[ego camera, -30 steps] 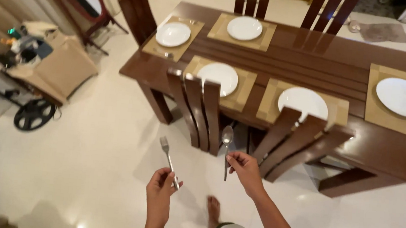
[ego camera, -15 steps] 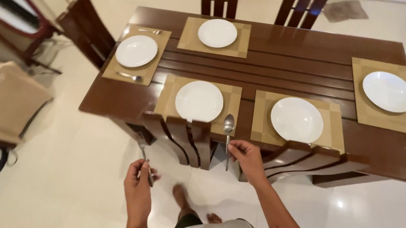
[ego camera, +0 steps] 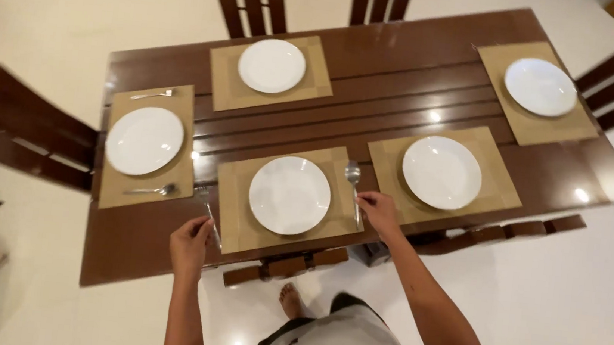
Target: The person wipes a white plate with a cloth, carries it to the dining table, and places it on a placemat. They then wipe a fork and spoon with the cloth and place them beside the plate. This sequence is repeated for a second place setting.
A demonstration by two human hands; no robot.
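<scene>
the right hand (ego camera: 378,211) grips a slim steel spoon (ego camera: 354,192) on the tan woven placemat's (ego camera: 233,203) right edge beside the round white plate (ego camera: 290,195), the left hand (ego camera: 190,242) pinches a blurred steel fork (ego camera: 207,212) at its left edge, and both pieces are best laid straight, parallel to the plate.

Table (ego camera: 406,77): dark wood, five tan mats.
Mat (ego camera: 235,222) between the hands: plate (ego camera: 289,195), spoon (ego camera: 354,192) by the right grip.
Left mat (ego camera: 114,191): plate, fork, spoon.

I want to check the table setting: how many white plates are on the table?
5: left end plate, far-left plate, far-right plate, near plate between the hands, near-right plate. None seems hidden.
</scene>
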